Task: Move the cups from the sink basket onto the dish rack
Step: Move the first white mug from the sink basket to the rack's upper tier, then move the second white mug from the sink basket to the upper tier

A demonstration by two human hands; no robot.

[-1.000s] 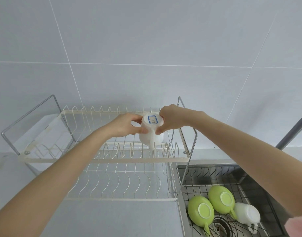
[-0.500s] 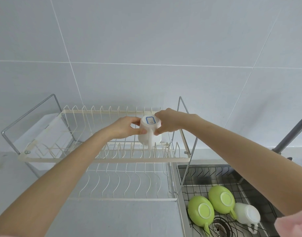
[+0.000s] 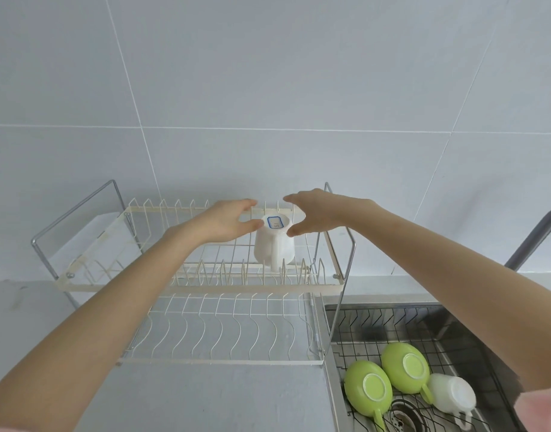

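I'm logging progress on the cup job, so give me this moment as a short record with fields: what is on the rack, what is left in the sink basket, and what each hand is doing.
on rack: one white cup, upside down on the upper tier of the dish rack, handle toward the camera, blue-edged label on its base
in sink basket: two green cups and one white cup, three in all
left hand: open, beside the racked cup, thumb near or at its base
right hand: open, on the cup's other side
lower tier: no cups
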